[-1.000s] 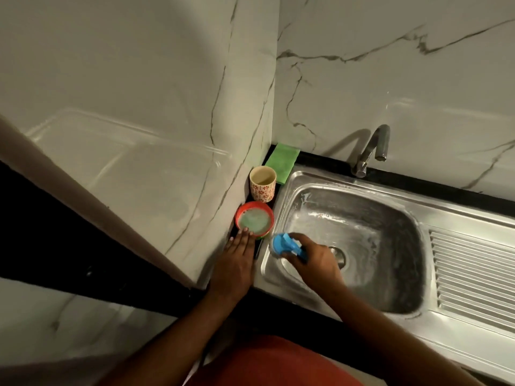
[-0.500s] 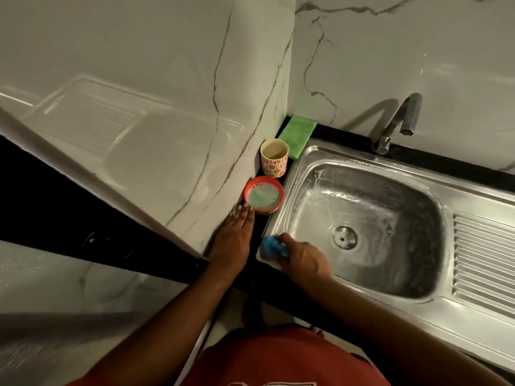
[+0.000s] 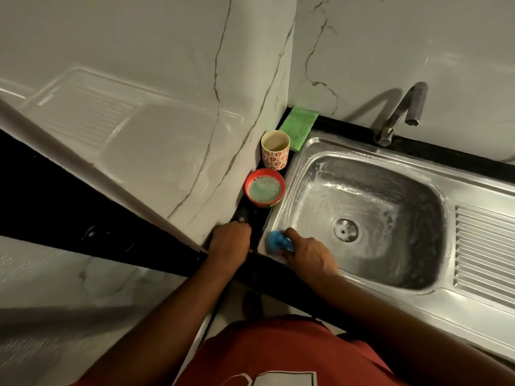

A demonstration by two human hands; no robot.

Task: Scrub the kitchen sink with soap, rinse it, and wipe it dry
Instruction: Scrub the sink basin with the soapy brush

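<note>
The sudsy steel sink (image 3: 390,196) sits in a black table (image 3: 245,213) below veined marble walls (image 3: 139,51). At the sink's 8 o'clock corner, the right hand (image 3: 309,254) grips a blue scrubber (image 3: 276,239) on the rim. The left hand (image 3: 230,243), fingers curled and empty, rests on the table beside it.

A cream cup (image 3: 275,151) with red flower print stands upright on the black table (image 3: 459,154); a veined marble wall (image 3: 167,79) rises just left of the cup

Our right hand (image 3: 309,254) covers most of the blue scrubber (image 3: 276,238); the drainboard (image 3: 485,246) runs off the right edge; we cannot see the fingers of our left hand (image 3: 230,240).
</note>
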